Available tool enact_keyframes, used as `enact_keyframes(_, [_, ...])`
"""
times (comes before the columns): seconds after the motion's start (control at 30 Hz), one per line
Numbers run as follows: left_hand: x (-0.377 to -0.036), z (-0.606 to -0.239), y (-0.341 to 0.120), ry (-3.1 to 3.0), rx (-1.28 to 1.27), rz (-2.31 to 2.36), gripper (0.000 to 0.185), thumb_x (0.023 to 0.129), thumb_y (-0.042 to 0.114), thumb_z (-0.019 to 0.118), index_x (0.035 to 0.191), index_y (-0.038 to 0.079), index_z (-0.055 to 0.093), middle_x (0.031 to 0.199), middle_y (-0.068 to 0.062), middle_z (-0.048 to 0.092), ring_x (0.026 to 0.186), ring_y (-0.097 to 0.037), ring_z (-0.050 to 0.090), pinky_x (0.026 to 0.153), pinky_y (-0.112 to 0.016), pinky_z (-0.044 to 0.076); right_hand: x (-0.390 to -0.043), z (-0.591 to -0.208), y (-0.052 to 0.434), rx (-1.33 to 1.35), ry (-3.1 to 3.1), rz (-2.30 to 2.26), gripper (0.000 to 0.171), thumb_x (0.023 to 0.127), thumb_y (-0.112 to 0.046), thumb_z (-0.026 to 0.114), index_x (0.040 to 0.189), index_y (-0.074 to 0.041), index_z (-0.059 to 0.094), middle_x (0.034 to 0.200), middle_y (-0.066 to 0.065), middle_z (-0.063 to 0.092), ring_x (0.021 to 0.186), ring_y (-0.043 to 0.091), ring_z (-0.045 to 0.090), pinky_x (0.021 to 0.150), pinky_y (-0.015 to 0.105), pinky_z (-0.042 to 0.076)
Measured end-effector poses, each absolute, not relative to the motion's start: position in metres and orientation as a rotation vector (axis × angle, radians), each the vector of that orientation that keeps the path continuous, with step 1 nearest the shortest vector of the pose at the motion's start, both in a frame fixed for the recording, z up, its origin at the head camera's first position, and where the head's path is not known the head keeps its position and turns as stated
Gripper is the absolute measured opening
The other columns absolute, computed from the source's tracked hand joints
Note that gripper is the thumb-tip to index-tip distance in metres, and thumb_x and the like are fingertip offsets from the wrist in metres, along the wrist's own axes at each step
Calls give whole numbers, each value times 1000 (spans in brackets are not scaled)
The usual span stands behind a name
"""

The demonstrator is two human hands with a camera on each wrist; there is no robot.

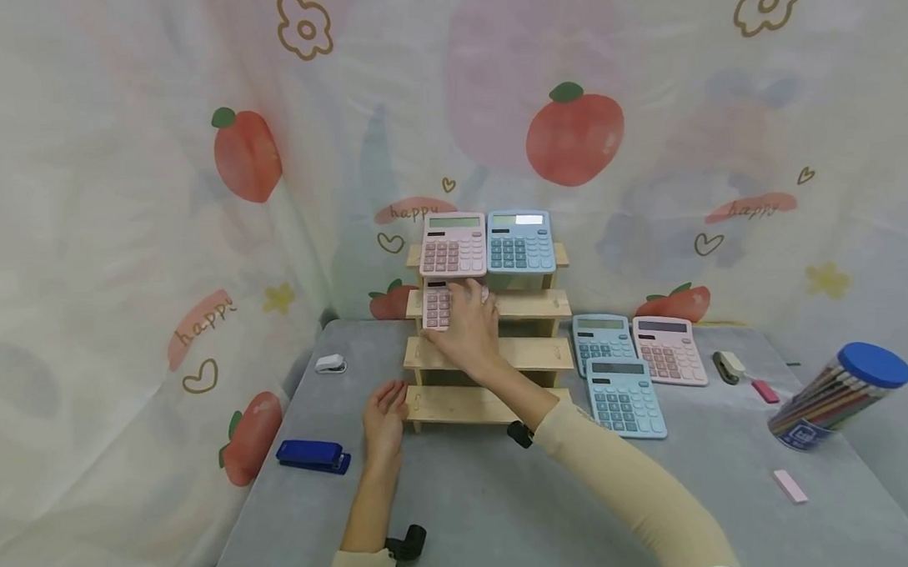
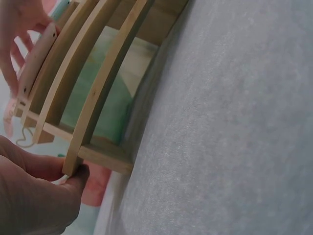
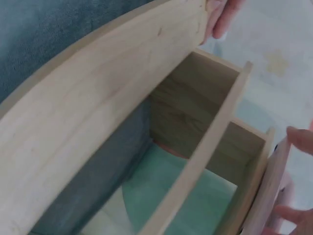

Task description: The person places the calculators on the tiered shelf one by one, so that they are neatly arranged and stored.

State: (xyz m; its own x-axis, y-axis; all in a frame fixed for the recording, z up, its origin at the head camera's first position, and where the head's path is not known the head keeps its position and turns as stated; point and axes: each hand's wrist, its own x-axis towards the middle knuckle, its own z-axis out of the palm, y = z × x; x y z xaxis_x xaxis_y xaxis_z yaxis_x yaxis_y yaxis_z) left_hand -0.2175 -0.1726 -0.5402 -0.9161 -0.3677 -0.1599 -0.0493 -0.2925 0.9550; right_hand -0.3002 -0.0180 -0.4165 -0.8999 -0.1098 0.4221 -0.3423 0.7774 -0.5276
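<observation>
A stepped wooden shelf (image 1: pixel 466 405) stands on the grey table. My right hand (image 1: pixel 470 325) holds a pink calculator (image 1: pixel 436 309) at the left end of the second step from the top, covering much of its keypad and display. In the left wrist view, that calculator (image 2: pixel 37 61) leans against the step edge between fingers and thumb. The left hand (image 1: pixel 385 423) pinches the left end of the lowest step (image 2: pixel 90 117) between thumb and fingers. On the top step, another pink calculator (image 1: pixel 453 243) and a blue calculator (image 1: pixel 521 241) stand side by side, directly above my right hand.
Right of the shelf lie two blue calculators (image 1: pixel 626 398), one overlapping the other, and a pink calculator (image 1: pixel 670 351). Farther right are a dark small stapler (image 1: pixel 727 366), erasers (image 1: pixel 790 486) and a pencil tub (image 1: pixel 837 397). A blue stapler (image 1: pixel 313 456) and white mini stapler (image 1: pixel 331 364) lie left.
</observation>
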Motion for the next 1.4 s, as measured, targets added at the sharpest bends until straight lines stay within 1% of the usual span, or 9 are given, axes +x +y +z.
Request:
enact_keyframes(0.1, [-219, -539, -170, -1727, 514, -2321, 59, 93, -24, 47, 150, -10, 39, 151, -29, 50, 143, -38, 48, 118, -46, 40, -303, -419, -14, 389, -2571, 893, 95, 74, -45, 94, 149, -8, 50, 157, 19, 37, 136, 49, 40, 111, 60, 38])
enact_keyframes(0.2, [-221, -538, -166, -1724, 500, -2318, 59, 93, -24, 47, 149, -10, 39, 150, -30, 49, 143, -39, 48, 118, -47, 40, -301, -420, -3, 419, -2553, 939, 97, 74, -47, 94, 150, -7, 48, 161, 19, 34, 143, 49, 36, 115, 62, 34])
enact_keyframes(0.33, [-221, -539, -163, -1717, 494, -2323, 59, 92, -25, 47, 149, -10, 40, 151, -30, 49, 143, -39, 48, 117, -47, 41, -286, -417, 21, 426, -2524, 1003, 92, 77, -44, 93, 149, -5, 51, 161, 19, 38, 147, 44, 37, 118, 64, 32])
enact_keyframes(0.57, [-219, -541, -166, -1730, 479, -2309, 58, 93, -25, 47, 149, -12, 38, 152, -31, 48, 144, -40, 47, 117, -48, 40, -254, -414, 66, 365, -2509, 1004, 80, 79, -42, 91, 142, -5, 59, 152, 15, 51, 136, 40, 51, 108, 59, 46])
enact_keyframes(0.8, [-215, -542, -171, -1730, 488, -2303, 59, 92, -25, 47, 149, -11, 39, 152, -30, 48, 144, -39, 47, 117, -46, 39, -233, -429, 116, 286, -2553, 973, 72, 85, -43, 86, 142, -8, 60, 150, 15, 53, 133, 42, 53, 104, 61, 48])
enact_keyframes(1.1, [-215, -544, -173, -1730, 489, -2305, 60, 92, -25, 46, 150, -12, 37, 153, -31, 46, 145, -39, 45, 117, -45, 39, -224, -469, 182, 175, -2559, 902, 59, 91, -31, 81, 138, 0, 61, 145, 24, 55, 126, 47, 57, 95, 65, 51])
enact_keyframes(1.2, [-215, -544, -173, -1735, 492, -2303, 61, 92, -25, 46, 151, -12, 36, 153, -30, 46, 145, -39, 46, 117, -45, 39, -224, -484, 202, 130, -2581, 874, 54, 94, -26, 77, 136, 3, 60, 142, 28, 55, 125, 50, 56, 96, 67, 49])
enact_keyframes(1.3, [-215, -543, -173, -1735, 495, -2298, 61, 92, -25, 46, 150, -12, 37, 153, -30, 47, 145, -39, 46, 117, -45, 39, -224, -498, 220, 66, -2654, 853, 58, 94, -26, 76, 139, 5, 56, 143, 30, 51, 127, 51, 53, 100, 68, 46])
enact_keyframes(1.4, [-216, -544, -172, -1746, 490, -2296, 61, 92, -25, 46, 150, -12, 37, 152, -30, 48, 144, -39, 47, 117, -45, 40, -224, -512, 235, -13, -2761, 818, 72, 90, -31, 80, 143, 7, 50, 143, 34, 47, 126, 53, 51, 100, 69, 45])
